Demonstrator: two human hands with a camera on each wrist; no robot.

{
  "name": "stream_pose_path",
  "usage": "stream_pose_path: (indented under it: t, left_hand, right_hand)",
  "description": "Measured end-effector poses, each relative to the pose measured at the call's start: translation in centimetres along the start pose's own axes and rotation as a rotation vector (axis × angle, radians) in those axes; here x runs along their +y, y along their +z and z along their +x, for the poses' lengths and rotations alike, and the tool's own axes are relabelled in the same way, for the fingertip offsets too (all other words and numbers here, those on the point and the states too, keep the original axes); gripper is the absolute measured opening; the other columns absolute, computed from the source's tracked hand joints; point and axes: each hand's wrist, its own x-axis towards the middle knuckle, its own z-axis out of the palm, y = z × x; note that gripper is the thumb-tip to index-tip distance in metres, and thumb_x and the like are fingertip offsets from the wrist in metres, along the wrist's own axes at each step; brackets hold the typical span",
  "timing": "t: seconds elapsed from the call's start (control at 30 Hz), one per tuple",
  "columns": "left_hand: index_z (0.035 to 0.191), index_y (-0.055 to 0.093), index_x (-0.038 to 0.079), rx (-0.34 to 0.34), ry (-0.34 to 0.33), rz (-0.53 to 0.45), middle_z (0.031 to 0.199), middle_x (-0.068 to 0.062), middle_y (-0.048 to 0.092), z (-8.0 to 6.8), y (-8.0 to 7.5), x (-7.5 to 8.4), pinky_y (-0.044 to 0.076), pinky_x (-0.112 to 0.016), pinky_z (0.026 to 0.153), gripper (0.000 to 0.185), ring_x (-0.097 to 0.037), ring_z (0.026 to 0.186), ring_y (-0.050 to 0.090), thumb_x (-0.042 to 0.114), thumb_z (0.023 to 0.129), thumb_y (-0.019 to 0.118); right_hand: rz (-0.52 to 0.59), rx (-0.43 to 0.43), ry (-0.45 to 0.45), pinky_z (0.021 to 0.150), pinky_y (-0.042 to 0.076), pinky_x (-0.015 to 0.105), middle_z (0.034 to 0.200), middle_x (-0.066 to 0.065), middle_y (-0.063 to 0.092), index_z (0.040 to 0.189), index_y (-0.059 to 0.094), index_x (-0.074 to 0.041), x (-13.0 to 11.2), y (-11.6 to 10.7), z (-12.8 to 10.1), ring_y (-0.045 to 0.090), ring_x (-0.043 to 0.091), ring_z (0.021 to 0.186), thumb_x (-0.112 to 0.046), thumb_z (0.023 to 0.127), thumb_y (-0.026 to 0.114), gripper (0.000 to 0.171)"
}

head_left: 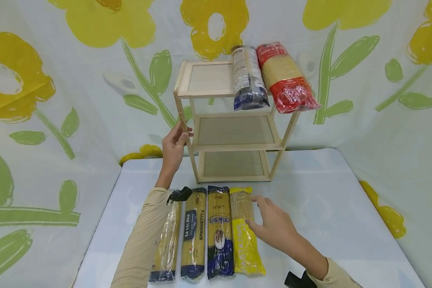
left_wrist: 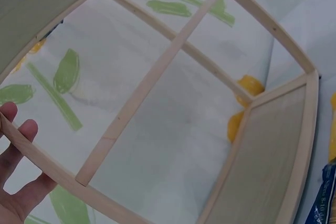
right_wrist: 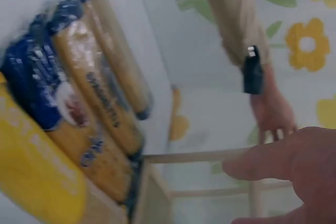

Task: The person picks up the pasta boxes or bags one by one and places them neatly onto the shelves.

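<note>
I see a pale wooden rack, a red packet with a golden middle, a navy-and-white packet, three golden packets with navy ends, and a yellow packet. The desk is bluish white, the sleeves beige, the backdrop white with yellow flowers and green leaves.

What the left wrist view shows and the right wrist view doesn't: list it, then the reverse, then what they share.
Left wrist view only: the left hand clearly gripping a post of the wooden rack.

Right wrist view only: the right hand, the yellow pack and the left beige sleeve with a black device.

Both: the left hand, the rack, the flowered backdrop and dark blue packaging, just a corner of it in the left wrist view.
</note>
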Motion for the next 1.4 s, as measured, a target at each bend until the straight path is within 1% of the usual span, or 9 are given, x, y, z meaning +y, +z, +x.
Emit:
stream_pose_path:
  t: [0.1,0.2,0.43,0.67,0.83,1.03,1.17,1.23,1.4]
  left_hand:
    - [0.141,0.042,-0.001,0.001,-0.008,0.012,0.113,-0.032,0.056,0.1,0.0,0.0,0.045,-0.053,0.092,0.044,-0.046,0.101,0.056,-0.001,0.097,0.046]
    - [0.141,0.042,0.0,0.002,-0.015,0.025,0.113,-0.031,0.057,0.2,0.0,0.1,0.046,-0.053,0.092,0.044,-0.044,0.101,0.057,-0.001,0.097,0.046]
    - [0.141,0.043,0.001,0.011,-0.014,0.026,0.112,-0.03,0.057,0.3,-0.1,0.1,0.046,-0.052,0.092,0.044,-0.043,0.101,0.058,0.0,0.097,0.047]
    - [0.141,0.042,-0.001,-0.003,-0.007,-0.006,0.113,-0.034,0.055,0.2,0.3,-0.1,0.046,-0.052,0.092,0.044,-0.047,0.101,0.055,-0.003,0.097,0.045]
    - [0.141,0.042,0.001,0.0,-0.023,-0.012,0.112,-0.03,0.056,0.0,0.4,-0.2,0.047,-0.05,0.091,0.044,-0.045,0.101,0.057,-0.002,0.097,0.046]
    - [0.141,0.042,0.001,0.002,-0.023,-0.011,0.112,-0.031,0.056,-0.1,0.5,-0.1,0.047,-0.05,0.092,0.044,-0.046,0.102,0.056,-0.002,0.097,0.045]
    - [0.142,0.04,-0.001,-0.001,-0.023,-0.001,0.113,-0.031,0.056,-0.2,0.5,-0.1,0.046,-0.051,0.092,0.045,-0.045,0.101,0.056,-0.002,0.098,0.045]
    - [0.142,0.04,-0.001,0.003,-0.02,0.006,0.113,-0.032,0.056,-0.1,0.4,-0.1,0.046,-0.052,0.092,0.045,-0.045,0.101,0.057,-0.002,0.098,0.045]
    - [0.141,0.043,0.0,0.011,-0.015,0.011,0.112,-0.033,0.056,-0.1,0.1,-0.1,0.046,-0.052,0.092,0.044,-0.044,0.1,0.057,-0.001,0.097,0.046]
  right_hand:
    - [0.024,-0.062,0.062,0.047,0.043,0.029,0.111,0.012,0.061,0.125,0.051,-0.009,0.8,1.4,-0.4,0.056,0.016,0.063,-0.032,0.079,0.076,0.057]
    - [0.037,-0.088,0.105,0.046,0.042,0.029,0.114,0.015,0.06,0.126,0.05,-0.008,1.6,2.6,-0.7,0.053,0.015,0.061,-0.035,0.079,0.076,0.06]
    - [-0.002,-0.079,0.16,0.04,0.036,0.027,0.107,0.018,0.056,0.128,0.046,-0.005,3.6,6.5,-1.1,0.044,0.014,0.052,-0.037,0.077,0.077,0.068]
    - [-0.08,-0.061,0.199,0.04,0.033,0.028,0.096,0.016,0.05,0.134,0.04,-0.001,4.8,11.6,-2.1,0.043,0.017,0.057,-0.056,0.071,0.075,0.09]
    - [-0.099,-0.069,0.249,0.039,0.034,0.028,0.107,0.022,0.044,0.142,0.03,-0.001,4.7,14.6,-3.4,0.046,0.022,0.068,-0.069,0.067,0.069,0.108]
    - [-0.043,0.006,0.308,0.04,0.036,0.028,0.108,0.022,0.042,0.142,0.03,-0.005,4.7,15.6,-3.9,0.046,0.022,0.069,-0.053,0.069,0.077,0.099]
    - [-0.028,0.038,0.327,0.039,0.038,0.031,0.11,0.024,0.042,0.139,0.033,-0.004,4.8,16.0,-3.7,0.049,0.025,0.072,-0.039,0.065,0.077,0.092]
    - [-0.038,0.056,0.324,0.039,0.038,0.032,0.11,0.024,0.041,0.136,0.034,-0.004,4.8,16.2,-3.5,0.049,0.025,0.072,-0.037,0.063,0.076,0.091]
    - [-0.048,0.108,0.293,0.038,0.038,0.03,0.107,0.023,0.042,0.133,0.035,-0.004,4.8,16.8,-3.2,0.048,0.024,0.069,-0.041,0.065,0.08,0.089]
